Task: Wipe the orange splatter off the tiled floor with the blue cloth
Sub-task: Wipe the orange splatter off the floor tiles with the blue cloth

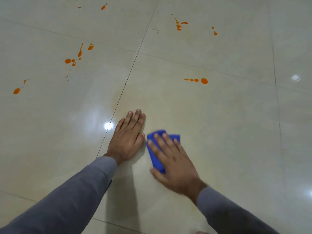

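Observation:
The folded blue cloth lies on the glossy cream tiled floor under my right hand, which presses it down with straight, spread fingers. My left hand rests flat on the tile just left of the cloth, fingers straight. Orange splatter marks the floor farther away: a row of drops ahead right, a cluster ahead left, a blob at far left, and more spots near the top. A faint pale smear shows on the tile ahead of my left hand.
Dark grout lines cross the floor between large tiles. Bright light reflections glare off the surface. Grey sleeves cover both forearms.

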